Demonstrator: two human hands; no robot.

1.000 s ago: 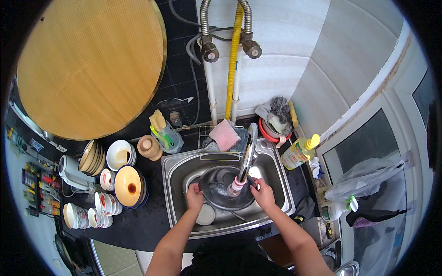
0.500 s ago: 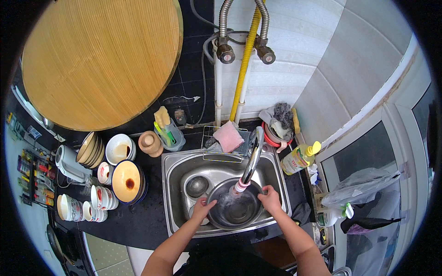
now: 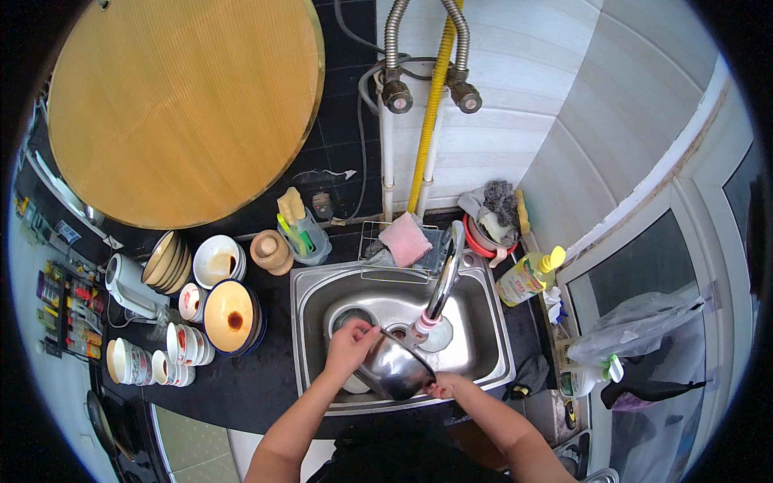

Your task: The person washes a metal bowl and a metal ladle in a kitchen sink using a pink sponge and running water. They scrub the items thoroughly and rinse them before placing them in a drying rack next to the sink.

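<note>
A shiny metal bowl (image 3: 397, 369) is tipped steeply over the sink (image 3: 507, 372), its outer side facing me. My left hand (image 3: 351, 344) is closed on the rim at the bowl's upper left. At its lower right edge, my right hand (image 3: 443, 387) grips the rim, fingers partly hidden. Right behind the bowl is the chrome faucet (image 3: 441, 294) with a pink-and-white tip. A drain and a pale round disc (image 3: 439, 334) show on the sink floor. The inside of the bowl is out of sight.
Stacked bowls (image 3: 233, 319) and cups (image 3: 185, 346) crowd the left counter beside a wooden mortar (image 3: 271, 253). Behind the sink, a pink sponge (image 3: 405, 239) lies on a wire rack (image 3: 372, 256). A yellow-capped bottle (image 3: 527, 278) stands at the right.
The bowl has gone from nearly level, with water under the faucet, to steeply tipped. My left hand has moved up, my right hand down and left. The drain has come into sight.
</note>
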